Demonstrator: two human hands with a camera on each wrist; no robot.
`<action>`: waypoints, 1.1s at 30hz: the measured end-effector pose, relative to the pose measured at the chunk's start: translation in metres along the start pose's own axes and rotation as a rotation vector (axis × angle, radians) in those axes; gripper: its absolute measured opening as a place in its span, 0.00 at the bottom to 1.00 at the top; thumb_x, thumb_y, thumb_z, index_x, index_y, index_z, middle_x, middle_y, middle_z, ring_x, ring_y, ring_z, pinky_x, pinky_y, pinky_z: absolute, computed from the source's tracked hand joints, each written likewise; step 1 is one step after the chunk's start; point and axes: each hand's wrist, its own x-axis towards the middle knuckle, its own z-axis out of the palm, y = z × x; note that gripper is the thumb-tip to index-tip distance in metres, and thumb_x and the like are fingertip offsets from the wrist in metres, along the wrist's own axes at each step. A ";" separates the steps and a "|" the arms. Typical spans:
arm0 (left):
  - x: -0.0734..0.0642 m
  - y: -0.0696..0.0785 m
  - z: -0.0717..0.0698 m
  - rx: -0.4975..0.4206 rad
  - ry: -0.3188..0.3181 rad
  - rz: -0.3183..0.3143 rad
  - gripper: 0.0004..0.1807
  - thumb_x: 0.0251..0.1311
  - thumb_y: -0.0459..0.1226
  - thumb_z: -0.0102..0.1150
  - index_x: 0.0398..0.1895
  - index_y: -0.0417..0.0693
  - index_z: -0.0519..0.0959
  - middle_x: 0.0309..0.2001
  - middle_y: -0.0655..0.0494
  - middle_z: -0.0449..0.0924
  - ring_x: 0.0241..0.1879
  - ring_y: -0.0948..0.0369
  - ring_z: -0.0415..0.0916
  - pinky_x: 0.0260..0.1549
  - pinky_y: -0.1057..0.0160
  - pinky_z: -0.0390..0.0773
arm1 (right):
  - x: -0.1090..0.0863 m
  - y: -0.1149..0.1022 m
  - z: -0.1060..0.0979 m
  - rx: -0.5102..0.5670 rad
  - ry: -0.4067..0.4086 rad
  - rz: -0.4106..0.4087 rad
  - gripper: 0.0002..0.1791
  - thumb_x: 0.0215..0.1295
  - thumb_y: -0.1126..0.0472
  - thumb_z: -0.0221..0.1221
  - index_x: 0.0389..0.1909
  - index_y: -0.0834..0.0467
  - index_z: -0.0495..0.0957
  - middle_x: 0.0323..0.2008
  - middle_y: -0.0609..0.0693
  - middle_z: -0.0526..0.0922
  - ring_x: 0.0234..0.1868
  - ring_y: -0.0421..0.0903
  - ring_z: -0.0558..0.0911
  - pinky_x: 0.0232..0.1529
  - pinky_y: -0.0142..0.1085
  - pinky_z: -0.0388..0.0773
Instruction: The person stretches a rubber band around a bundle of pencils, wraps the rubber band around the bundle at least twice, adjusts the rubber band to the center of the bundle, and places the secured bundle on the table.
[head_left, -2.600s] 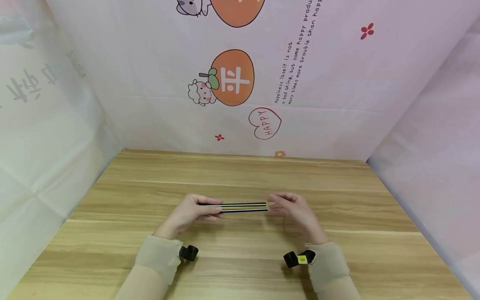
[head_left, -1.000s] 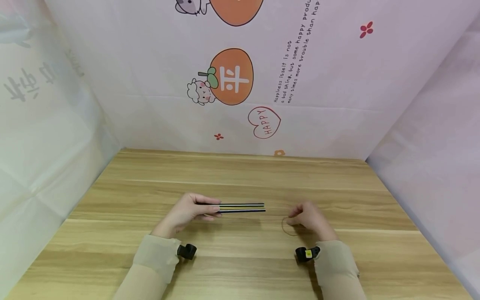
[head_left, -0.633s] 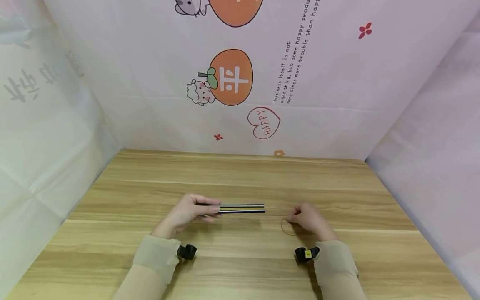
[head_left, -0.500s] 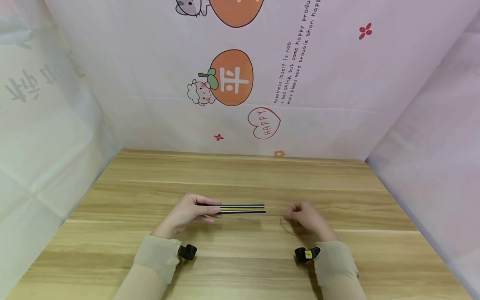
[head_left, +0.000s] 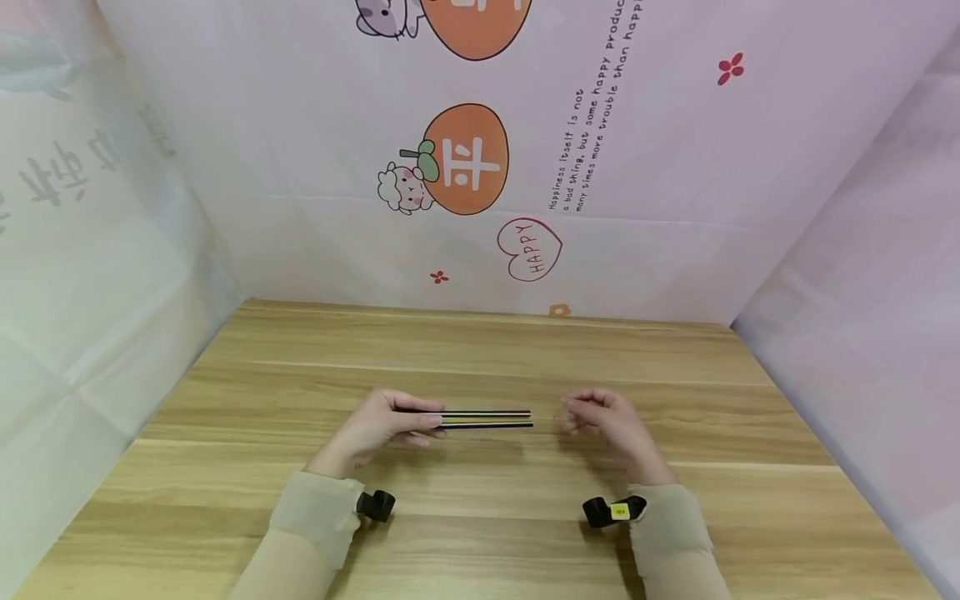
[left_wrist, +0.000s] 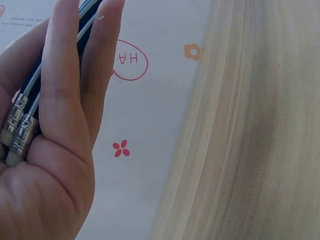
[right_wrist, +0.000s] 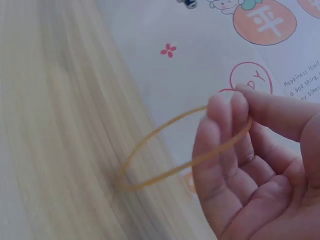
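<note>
In the head view my left hand [head_left: 386, 427] holds dark pencils [head_left: 491, 426] with pale stripes level above the table, their free ends reaching to the right. The left wrist view shows metal ferrules [left_wrist: 21, 135] and eraser ends against the palm, with the fingers hiding part of the shafts. To the right of the pencil tips, and apart from them, is my right hand [head_left: 603, 419]. It pinches a thin tan rubber band [right_wrist: 172, 173] between thumb and fingertips; the loop hangs open toward the pencils and runs in front of the fingers in the right wrist view.
A wood-grain table [head_left: 480, 533] lies under both hands. White printed cloth [head_left: 337, 250] rises behind it and along both sides. Each wrist carries a small black camera [head_left: 377, 505] on a beige cuff [head_left: 315, 512].
My right hand drew back rightward from the pencil tips, took hold of the rubber band lower right, then lifted it slightly up and left. The left hand and pencils stay nearly still.
</note>
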 end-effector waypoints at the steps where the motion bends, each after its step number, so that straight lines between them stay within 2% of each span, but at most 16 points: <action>1: 0.000 0.000 0.000 0.001 -0.002 0.002 0.26 0.61 0.35 0.66 0.58 0.26 0.75 0.53 0.32 0.81 0.42 0.56 0.87 0.42 0.60 0.88 | -0.001 -0.001 0.000 0.014 -0.005 0.003 0.20 0.70 0.58 0.60 0.51 0.71 0.76 0.34 0.47 0.83 0.29 0.39 0.82 0.36 0.32 0.85; 4: 0.000 0.001 0.001 -0.002 -0.001 -0.005 0.25 0.61 0.35 0.66 0.58 0.26 0.75 0.53 0.31 0.80 0.42 0.57 0.87 0.42 0.60 0.88 | -0.001 -0.002 -0.001 0.021 -0.021 0.013 0.19 0.70 0.57 0.60 0.51 0.69 0.78 0.34 0.46 0.84 0.23 0.37 0.78 0.30 0.30 0.83; 7: 0.000 0.000 0.000 -0.001 0.000 -0.012 0.26 0.61 0.35 0.67 0.58 0.26 0.75 0.55 0.31 0.79 0.42 0.57 0.87 0.42 0.60 0.88 | 0.000 -0.003 -0.001 0.017 -0.042 0.008 0.20 0.70 0.56 0.60 0.53 0.69 0.78 0.37 0.46 0.87 0.21 0.36 0.77 0.28 0.29 0.82; 11: 0.000 -0.001 0.000 -0.003 0.004 -0.015 0.27 0.61 0.35 0.67 0.58 0.26 0.75 0.54 0.30 0.79 0.42 0.57 0.87 0.42 0.60 0.88 | 0.000 -0.002 -0.001 0.034 -0.071 -0.004 0.24 0.71 0.57 0.59 0.58 0.71 0.74 0.45 0.48 0.88 0.23 0.36 0.80 0.30 0.30 0.84; 15: 0.001 -0.001 0.000 -0.003 0.005 -0.013 0.27 0.61 0.35 0.67 0.59 0.25 0.74 0.54 0.29 0.78 0.42 0.57 0.87 0.42 0.60 0.88 | 0.000 -0.003 0.000 0.066 -0.084 -0.025 0.20 0.74 0.63 0.53 0.61 0.71 0.73 0.53 0.47 0.86 0.30 0.38 0.85 0.31 0.29 0.85; 18: 0.001 -0.001 0.000 -0.001 0.006 -0.011 0.27 0.61 0.35 0.67 0.59 0.25 0.74 0.54 0.28 0.78 0.42 0.57 0.87 0.42 0.60 0.88 | -0.001 -0.003 -0.001 0.129 -0.084 -0.054 0.17 0.73 0.69 0.49 0.56 0.63 0.80 0.52 0.40 0.85 0.35 0.39 0.87 0.28 0.27 0.83; 22: 0.001 0.000 0.001 -0.010 0.014 -0.020 0.27 0.61 0.35 0.67 0.59 0.25 0.74 0.55 0.29 0.78 0.41 0.57 0.88 0.41 0.61 0.88 | -0.001 -0.002 -0.002 0.210 -0.100 -0.094 0.15 0.71 0.69 0.55 0.47 0.50 0.86 0.50 0.35 0.86 0.36 0.38 0.87 0.23 0.24 0.79; 26: 0.001 0.001 0.001 -0.004 0.015 -0.016 0.28 0.60 0.35 0.68 0.59 0.25 0.74 0.54 0.30 0.79 0.41 0.57 0.88 0.40 0.61 0.88 | -0.001 -0.002 -0.001 0.196 -0.094 -0.108 0.12 0.67 0.66 0.62 0.46 0.50 0.85 0.50 0.36 0.86 0.37 0.37 0.87 0.19 0.22 0.71; 29: 0.000 0.001 0.001 -0.001 0.016 -0.009 0.26 0.60 0.35 0.68 0.58 0.26 0.75 0.53 0.30 0.80 0.41 0.57 0.88 0.40 0.61 0.88 | -0.001 -0.003 0.001 0.182 -0.077 -0.095 0.06 0.66 0.66 0.62 0.39 0.52 0.83 0.50 0.37 0.86 0.38 0.39 0.87 0.18 0.22 0.68; 33: 0.000 0.001 0.002 -0.009 0.019 -0.006 0.24 0.60 0.34 0.68 0.56 0.28 0.78 0.52 0.31 0.80 0.41 0.57 0.88 0.40 0.61 0.88 | 0.000 -0.004 0.005 0.162 -0.051 -0.066 0.01 0.68 0.61 0.63 0.36 0.54 0.79 0.51 0.42 0.86 0.40 0.40 0.87 0.24 0.24 0.76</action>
